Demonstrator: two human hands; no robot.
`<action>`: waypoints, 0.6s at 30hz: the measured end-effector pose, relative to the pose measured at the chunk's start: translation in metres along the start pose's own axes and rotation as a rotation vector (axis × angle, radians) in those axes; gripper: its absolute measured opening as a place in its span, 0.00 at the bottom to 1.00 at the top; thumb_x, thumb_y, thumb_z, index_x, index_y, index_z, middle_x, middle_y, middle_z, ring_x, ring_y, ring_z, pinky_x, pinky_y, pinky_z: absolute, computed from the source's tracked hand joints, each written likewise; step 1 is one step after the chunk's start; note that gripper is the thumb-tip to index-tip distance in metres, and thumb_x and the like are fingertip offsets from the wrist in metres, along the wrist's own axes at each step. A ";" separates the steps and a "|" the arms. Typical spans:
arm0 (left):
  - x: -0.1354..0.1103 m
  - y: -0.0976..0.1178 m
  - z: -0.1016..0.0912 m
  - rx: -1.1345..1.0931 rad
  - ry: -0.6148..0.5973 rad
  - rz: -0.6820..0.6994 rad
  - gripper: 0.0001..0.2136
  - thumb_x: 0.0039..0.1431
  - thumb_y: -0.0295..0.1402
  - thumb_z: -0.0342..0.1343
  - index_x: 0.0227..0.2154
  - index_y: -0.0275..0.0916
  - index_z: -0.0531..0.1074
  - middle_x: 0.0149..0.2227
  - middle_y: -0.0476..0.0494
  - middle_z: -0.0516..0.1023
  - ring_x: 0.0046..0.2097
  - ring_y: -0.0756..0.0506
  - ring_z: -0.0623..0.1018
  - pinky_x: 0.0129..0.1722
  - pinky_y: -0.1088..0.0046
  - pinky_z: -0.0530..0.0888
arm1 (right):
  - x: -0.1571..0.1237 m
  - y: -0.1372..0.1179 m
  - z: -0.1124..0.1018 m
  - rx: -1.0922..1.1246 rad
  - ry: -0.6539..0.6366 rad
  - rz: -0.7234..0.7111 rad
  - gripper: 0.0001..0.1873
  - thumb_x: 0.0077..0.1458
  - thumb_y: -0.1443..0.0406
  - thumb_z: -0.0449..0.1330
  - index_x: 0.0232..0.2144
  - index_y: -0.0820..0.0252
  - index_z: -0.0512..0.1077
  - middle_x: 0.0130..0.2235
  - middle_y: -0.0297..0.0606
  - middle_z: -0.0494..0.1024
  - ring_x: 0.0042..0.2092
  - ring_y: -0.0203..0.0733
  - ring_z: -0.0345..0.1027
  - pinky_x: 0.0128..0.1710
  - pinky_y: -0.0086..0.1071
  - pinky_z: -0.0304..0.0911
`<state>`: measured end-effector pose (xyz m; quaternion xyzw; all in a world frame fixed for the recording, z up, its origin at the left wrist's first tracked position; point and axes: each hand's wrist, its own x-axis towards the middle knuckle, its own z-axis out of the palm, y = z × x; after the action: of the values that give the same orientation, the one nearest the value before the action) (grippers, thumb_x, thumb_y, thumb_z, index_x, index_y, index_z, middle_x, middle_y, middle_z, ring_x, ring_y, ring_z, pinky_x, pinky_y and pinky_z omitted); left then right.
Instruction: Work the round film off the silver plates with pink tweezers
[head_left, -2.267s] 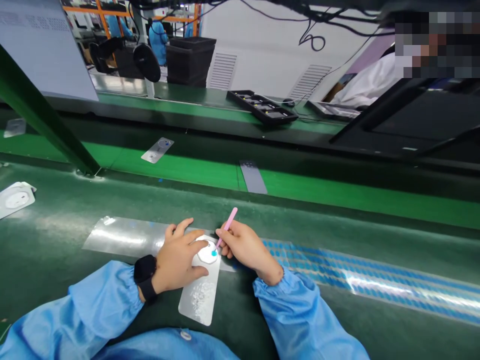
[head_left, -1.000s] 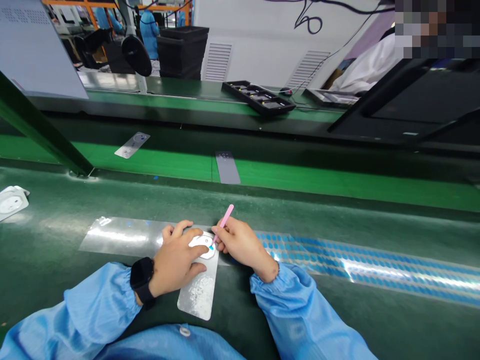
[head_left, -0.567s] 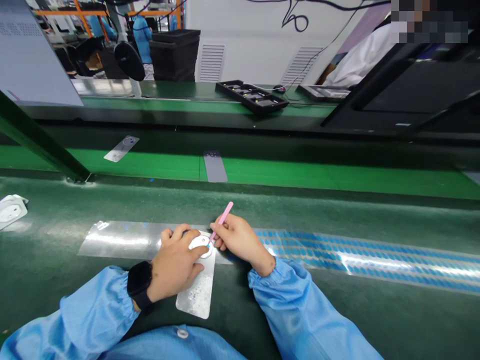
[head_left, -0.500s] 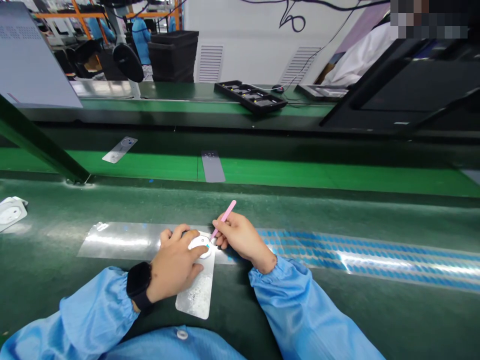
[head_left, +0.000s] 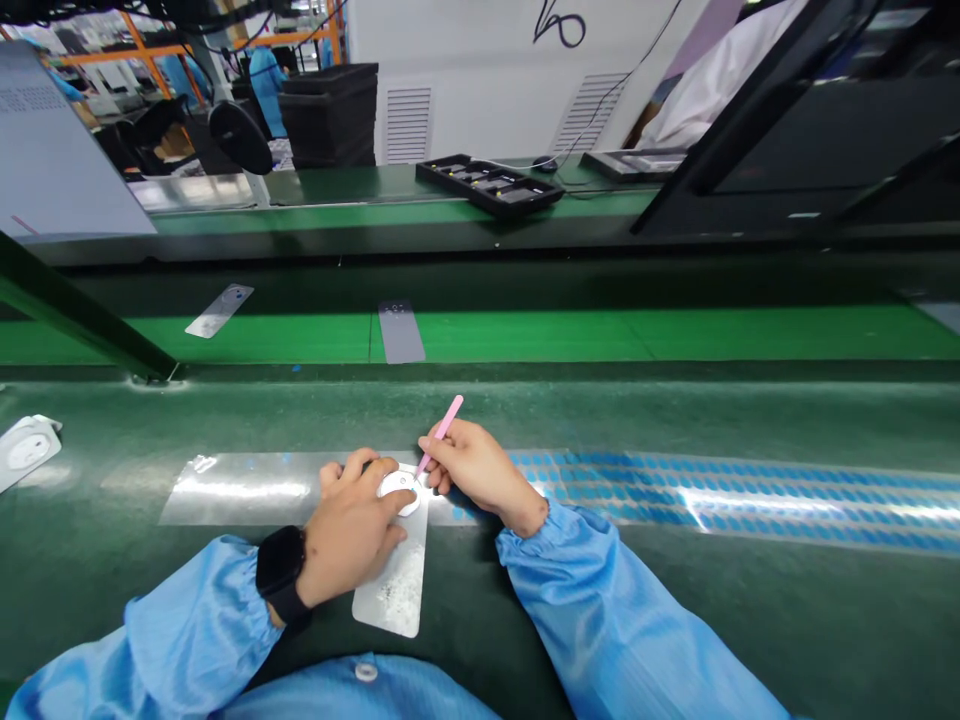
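Fingers spread, the left hand (head_left: 346, 530) steadies a flat, round-cornered silver-white panel (head_left: 390, 592) on the dark green bench (head_left: 262, 415); the right hand (head_left: 478, 468) pinches a slim pink tweezer-like tool (head_left: 448, 417) beside the panel's white patch (head_left: 394, 482). I'd hold the panel firmly, the tool lightly.

On the far desk (head_left: 337, 186), a compartmented black tray (head_left: 459, 191) lies left of a computer mouse (head_left: 545, 164); stacked black bins (head_left: 330, 120) stand farther left, near a louvred vent (head_left: 409, 125).

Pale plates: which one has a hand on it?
The plate under the left hand, by the pink tool; the green-belt plates and far-left plates lie untouched.
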<state>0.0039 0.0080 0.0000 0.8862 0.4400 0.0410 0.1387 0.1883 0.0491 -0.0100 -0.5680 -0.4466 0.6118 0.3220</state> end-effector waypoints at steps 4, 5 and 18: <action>0.000 0.000 0.001 -0.005 0.011 -0.020 0.14 0.52 0.34 0.62 0.43 0.50 0.74 0.53 0.42 0.69 0.56 0.33 0.60 0.45 0.53 0.60 | 0.000 0.000 0.000 0.019 0.012 0.002 0.09 0.55 0.66 0.57 0.23 0.61 0.65 0.15 0.30 0.71 0.16 0.31 0.65 0.14 0.21 0.61; 0.000 0.000 0.001 -0.006 0.012 -0.026 0.14 0.52 0.34 0.62 0.43 0.50 0.75 0.53 0.42 0.69 0.56 0.33 0.60 0.46 0.53 0.60 | 0.000 -0.001 0.000 0.020 0.009 0.001 0.10 0.54 0.66 0.57 0.23 0.62 0.65 0.15 0.30 0.71 0.16 0.31 0.65 0.14 0.21 0.61; 0.016 0.001 -0.009 -0.035 -0.078 -0.058 0.16 0.47 0.31 0.66 0.39 0.42 0.69 0.55 0.42 0.68 0.58 0.33 0.59 0.47 0.52 0.61 | 0.003 -0.001 -0.004 0.246 -0.019 0.007 0.13 0.46 0.60 0.63 0.21 0.61 0.65 0.13 0.28 0.69 0.14 0.30 0.64 0.12 0.20 0.58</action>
<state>0.0123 0.0217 0.0077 0.8714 0.4592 0.0101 0.1722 0.1922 0.0527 -0.0103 -0.5198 -0.3692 0.6685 0.3830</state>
